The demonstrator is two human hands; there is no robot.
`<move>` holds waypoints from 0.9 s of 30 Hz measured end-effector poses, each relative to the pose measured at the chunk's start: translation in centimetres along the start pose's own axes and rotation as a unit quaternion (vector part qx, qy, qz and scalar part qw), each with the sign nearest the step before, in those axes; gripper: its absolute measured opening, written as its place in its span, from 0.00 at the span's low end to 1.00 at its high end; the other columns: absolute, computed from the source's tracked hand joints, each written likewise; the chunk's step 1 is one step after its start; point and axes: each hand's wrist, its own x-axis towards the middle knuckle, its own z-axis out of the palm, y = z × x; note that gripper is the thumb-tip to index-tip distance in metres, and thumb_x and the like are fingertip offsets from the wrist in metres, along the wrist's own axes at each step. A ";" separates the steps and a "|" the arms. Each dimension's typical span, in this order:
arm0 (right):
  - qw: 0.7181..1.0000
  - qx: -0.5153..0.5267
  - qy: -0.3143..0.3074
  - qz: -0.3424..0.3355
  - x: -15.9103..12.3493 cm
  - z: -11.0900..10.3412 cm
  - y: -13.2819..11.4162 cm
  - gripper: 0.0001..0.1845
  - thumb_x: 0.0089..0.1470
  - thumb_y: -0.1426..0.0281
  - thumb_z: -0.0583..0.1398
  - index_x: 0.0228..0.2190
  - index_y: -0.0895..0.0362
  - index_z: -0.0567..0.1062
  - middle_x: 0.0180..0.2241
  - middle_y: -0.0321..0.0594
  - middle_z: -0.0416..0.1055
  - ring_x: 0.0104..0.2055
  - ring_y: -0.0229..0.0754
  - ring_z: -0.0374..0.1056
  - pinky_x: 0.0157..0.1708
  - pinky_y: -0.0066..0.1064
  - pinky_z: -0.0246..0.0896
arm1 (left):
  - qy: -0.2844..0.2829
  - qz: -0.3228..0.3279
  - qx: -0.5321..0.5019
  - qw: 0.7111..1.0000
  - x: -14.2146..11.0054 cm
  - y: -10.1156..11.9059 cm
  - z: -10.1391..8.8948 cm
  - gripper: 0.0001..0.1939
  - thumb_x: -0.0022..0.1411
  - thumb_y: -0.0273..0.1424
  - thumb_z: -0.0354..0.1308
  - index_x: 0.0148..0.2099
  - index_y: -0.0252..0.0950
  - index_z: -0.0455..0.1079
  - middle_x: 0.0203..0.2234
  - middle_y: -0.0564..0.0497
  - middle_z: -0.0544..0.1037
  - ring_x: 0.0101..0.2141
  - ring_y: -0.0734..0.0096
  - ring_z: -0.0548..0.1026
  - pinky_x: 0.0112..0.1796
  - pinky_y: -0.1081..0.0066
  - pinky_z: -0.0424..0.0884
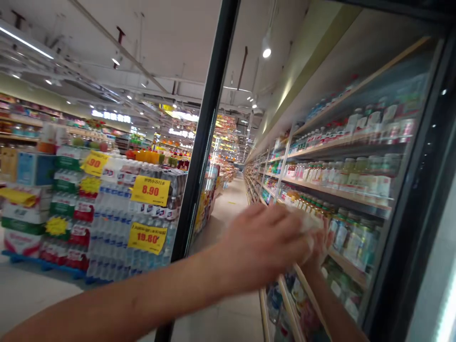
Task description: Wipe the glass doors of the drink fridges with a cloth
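My left hand [265, 242] reaches across from the lower left, back of the hand toward me and fingers bent, blurred by motion. Its fingers press a whitish cloth [311, 230] flat against the glass of a black-framed door [203, 142]. Whether it is fabric or paper I cannot make out. In the glass, a reflected forearm [331, 299] meets the hand from the lower right. My right hand is outside the picture.
Shelves of bottled drinks [338, 175] show in the glass on the right. Stacked packs of bottles [117, 223] with yellow price signs [150, 190] stand at the left on blue pallets [46, 263]. A long aisle [230, 199] runs back in the middle.
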 end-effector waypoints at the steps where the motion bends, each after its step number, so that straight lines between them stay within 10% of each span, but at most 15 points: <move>1: 1.000 -0.005 0.002 -0.002 0.0 0.0 0.0 0.28 0.54 0.69 0.51 0.57 0.55 0.57 0.60 0.49 0.52 0.62 0.55 0.47 0.57 0.54 0.42 | 0.013 -0.010 0.015 1.000 1.0 -1.2 -1.1 0.28 0.57 0.31 0.50 0.60 0.44 0.53 0.60 0.54 0.56 0.60 0.61 0.50 0.56 0.57 0.56; 6: 1.000 -0.025 0.012 -0.009 0.0 0.1 -0.1 0.28 0.54 0.68 0.51 0.57 0.58 0.56 0.60 0.50 0.52 0.62 0.53 0.46 0.57 0.53 0.42 | 0.050 -0.089 0.058 0.993 -1.1 -3.0 3.1 0.24 0.59 0.29 0.49 0.59 0.37 0.55 0.59 0.44 0.56 0.61 0.60 0.48 0.57 0.56 0.50; 9: 1.000 -0.023 0.015 -0.010 0.1 0.1 -0.2 0.28 0.54 0.68 0.50 0.57 0.58 0.56 0.60 0.50 0.52 0.62 0.53 0.46 0.57 0.53 0.42 | -0.020 0.056 0.057 0.997 -3.9 0.3 6.6 0.24 0.61 0.33 0.48 0.59 0.38 0.55 0.61 0.48 0.52 0.62 0.61 0.46 0.58 0.57 0.46; 13: 0.999 -0.019 0.017 -0.020 0.2 0.1 -0.3 0.28 0.54 0.68 0.51 0.57 0.59 0.57 0.59 0.52 0.52 0.62 0.53 0.46 0.56 0.54 0.42 | -0.058 0.238 0.041 0.969 -1.9 1.8 6.8 0.24 0.62 0.33 0.46 0.60 0.39 0.52 0.62 0.51 0.48 0.62 0.67 0.45 0.59 0.62 0.46; 18: 1.000 -0.012 0.015 -0.007 0.2 0.2 -0.3 0.28 0.54 0.68 0.51 0.56 0.58 0.57 0.59 0.51 0.52 0.62 0.53 0.46 0.56 0.54 0.42 | 0.008 -0.017 0.069 0.997 2.7 -1.9 5.7 0.24 0.62 0.32 0.46 0.60 0.37 0.53 0.62 0.45 0.50 0.62 0.59 0.43 0.58 0.52 0.45; 24: 1.000 -0.014 -0.002 -0.002 0.2 0.1 -0.2 0.27 0.54 0.68 0.50 0.56 0.58 0.57 0.60 0.51 0.52 0.62 0.53 0.46 0.56 0.55 0.42 | -0.040 0.341 -0.013 0.939 1.8 -0.2 6.7 0.20 0.63 0.32 0.43 0.58 0.41 0.57 0.61 0.55 0.54 0.61 0.71 0.47 0.59 0.64 0.46; 27: 1.000 -0.016 0.002 -0.003 0.2 0.0 -0.2 0.28 0.54 0.68 0.50 0.57 0.57 0.56 0.59 0.51 0.52 0.62 0.52 0.45 0.57 0.54 0.42 | -0.025 0.138 0.017 0.990 3.5 -0.8 6.1 0.23 0.62 0.31 0.45 0.60 0.39 0.53 0.61 0.50 0.53 0.62 0.66 0.46 0.59 0.58 0.45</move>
